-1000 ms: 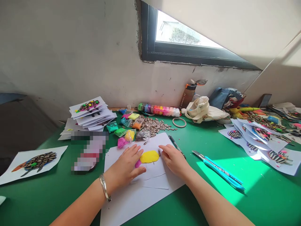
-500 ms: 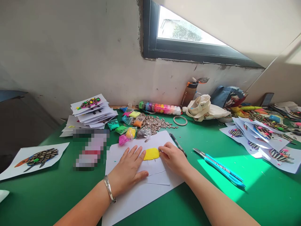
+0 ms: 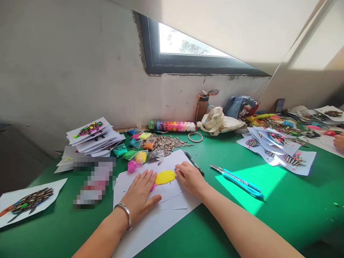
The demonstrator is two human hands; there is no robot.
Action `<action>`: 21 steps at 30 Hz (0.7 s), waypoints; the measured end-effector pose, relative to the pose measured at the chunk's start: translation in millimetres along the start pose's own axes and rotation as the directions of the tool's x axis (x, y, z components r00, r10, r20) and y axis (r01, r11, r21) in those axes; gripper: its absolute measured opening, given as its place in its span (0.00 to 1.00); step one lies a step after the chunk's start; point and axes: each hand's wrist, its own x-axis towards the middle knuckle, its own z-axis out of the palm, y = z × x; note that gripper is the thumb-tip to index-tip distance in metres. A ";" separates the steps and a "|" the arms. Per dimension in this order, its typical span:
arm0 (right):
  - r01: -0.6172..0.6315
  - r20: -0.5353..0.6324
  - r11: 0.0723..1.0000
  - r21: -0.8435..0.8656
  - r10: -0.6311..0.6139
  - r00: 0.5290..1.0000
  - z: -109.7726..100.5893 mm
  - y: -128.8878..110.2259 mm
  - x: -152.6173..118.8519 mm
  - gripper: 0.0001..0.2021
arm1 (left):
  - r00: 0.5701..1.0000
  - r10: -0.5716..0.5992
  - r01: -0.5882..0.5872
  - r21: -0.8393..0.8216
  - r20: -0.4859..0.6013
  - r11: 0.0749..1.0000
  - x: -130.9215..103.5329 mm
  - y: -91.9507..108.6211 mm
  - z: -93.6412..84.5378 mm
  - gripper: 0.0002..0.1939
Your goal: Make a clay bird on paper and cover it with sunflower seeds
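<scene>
A flattened yellow piece of modelling clay (image 3: 165, 177) lies on white paper (image 3: 150, 229), with a bit of pink clay (image 3: 153, 187) at its left end. My left hand (image 3: 142, 190) rests flat on the paper, fingers stretched out, its fingertips beside the clay's left end. At the right end of the yellow clay, my right hand (image 3: 189, 177) has its fingers curled and pressed together; whatever they hold, if anything, is too small to make out. Thin drawn lines show below the clay.
Clay packets (image 3: 141, 156) and sunflower seeds (image 3: 166, 141) lie behind the paper. A pen (image 3: 194, 163) and a utility knife (image 3: 238, 182) are to the right. Seed pictures are stacked (image 3: 99, 138) at left and spread (image 3: 279, 147) at right. Another person's hand (image 3: 339, 141) shows far right.
The view has swung to the right, so everything sits further left. The pink clay beside my left fingers now shows. Both hands keep much the same places around the yellow clay.
</scene>
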 end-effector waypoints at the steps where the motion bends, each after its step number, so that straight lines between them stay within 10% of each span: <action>1: -0.007 -0.005 1.000 -0.006 0.007 1.000 0.1 -0.2 0.5 0.10 | 1.000 0.001 -0.001 0.011 0.004 1.000 1.4 -2.4 1.1 0.39; 21: 0.008 -0.054 0.997 -0.072 -0.012 0.998 9.9 5.1 3.3 0.07 | 0.989 0.064 -0.056 0.061 -0.131 0.997 8.4 -24.6 29.0 0.36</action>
